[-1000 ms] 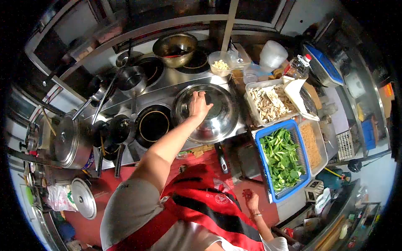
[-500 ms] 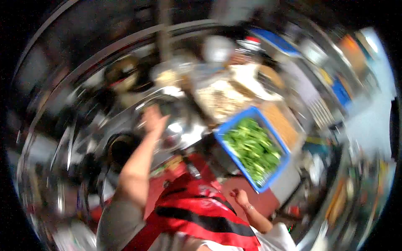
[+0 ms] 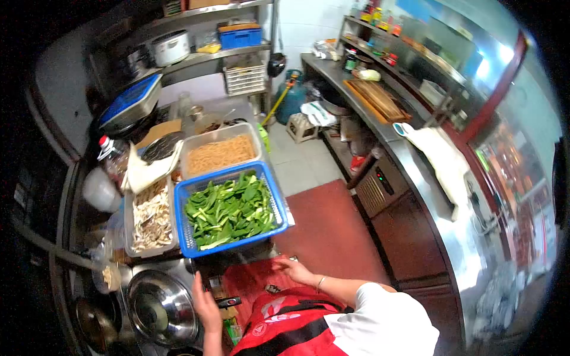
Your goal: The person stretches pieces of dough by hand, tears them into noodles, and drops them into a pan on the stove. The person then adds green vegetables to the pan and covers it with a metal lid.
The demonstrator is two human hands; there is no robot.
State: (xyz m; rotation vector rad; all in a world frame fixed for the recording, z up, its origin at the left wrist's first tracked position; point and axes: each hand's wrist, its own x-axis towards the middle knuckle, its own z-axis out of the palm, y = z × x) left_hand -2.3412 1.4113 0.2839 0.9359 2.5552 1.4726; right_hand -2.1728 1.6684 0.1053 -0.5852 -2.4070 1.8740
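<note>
My left hand (image 3: 206, 304) is raised with its fingers stretched out and nothing in it. It is just right of a shiny metal basin or lid (image 3: 162, 308) and beside a black handle (image 3: 228, 302), whose tool I cannot make out. My right hand (image 3: 295, 272) hovers before the red apron (image 3: 279, 314), fingers loosely apart and holding nothing visible. Ahead of both hands stands a blue plastic basket (image 3: 184, 237) full of cut leafy greens (image 3: 231, 210). Left of it is a tub of sliced mushrooms (image 3: 151, 216); behind it, a clear tub holds brown noodle-like strands (image 3: 221, 155).
A steel counter (image 3: 436, 207) with a white cloth (image 3: 442, 160) and a wooden board (image 3: 380, 98) runs along the right. Red matting (image 3: 332, 231) covers the floor between. A gas cylinder (image 3: 291, 98) and a small stool (image 3: 301, 126) stand at the back, near shelving (image 3: 208, 56).
The view has swung to the right, bringing the right counter and back shelves into sight. My left hand has left the metal basin or lid; my right hand is raised with fingers looser.
</note>
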